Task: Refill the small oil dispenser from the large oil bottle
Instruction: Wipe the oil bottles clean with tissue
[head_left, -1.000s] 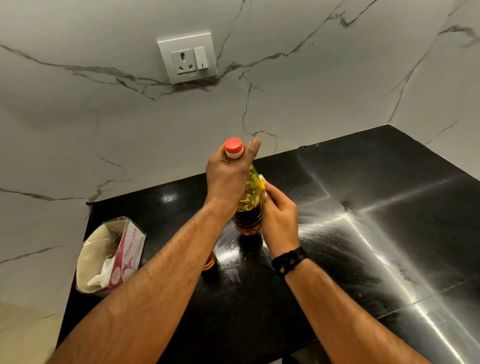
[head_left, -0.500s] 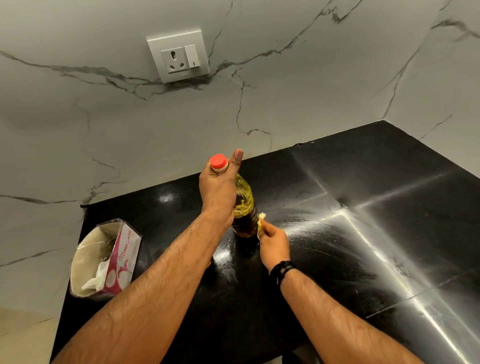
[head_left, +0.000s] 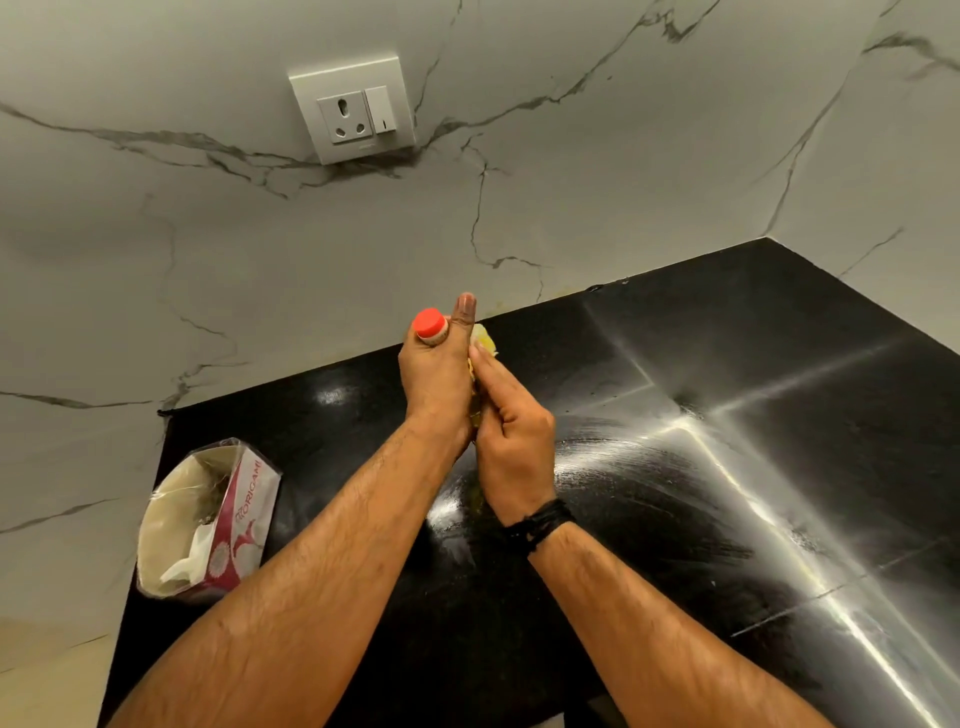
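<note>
Head view. The left hand grips the neck of an oil bottle just below its red cap, thumb raised alongside the cap; the grip is closed round the bottle. The bottle's body is almost wholly hidden behind both hands, and whether it rests on the black tabletop or is lifted cannot be told. The right hand presses against the bottle's side with fingers curled over a small yellowish wad, seemingly a cloth or tissue, which shows just beyond the fingertips. Judgement: the left grip steadies the bottle from the top so that the right can wipe down its flank, probably to clear oil. The cap is on, which suggests pouring is either finished or not begun; the frame does not settle which. Whether this is the large bottle or the small dispenser is not certain, and no second vessel is visible. An opened tissue packet lies on the tabletop's left edge, well apart, likely the source of the wad. A wall socket sits above.
</note>
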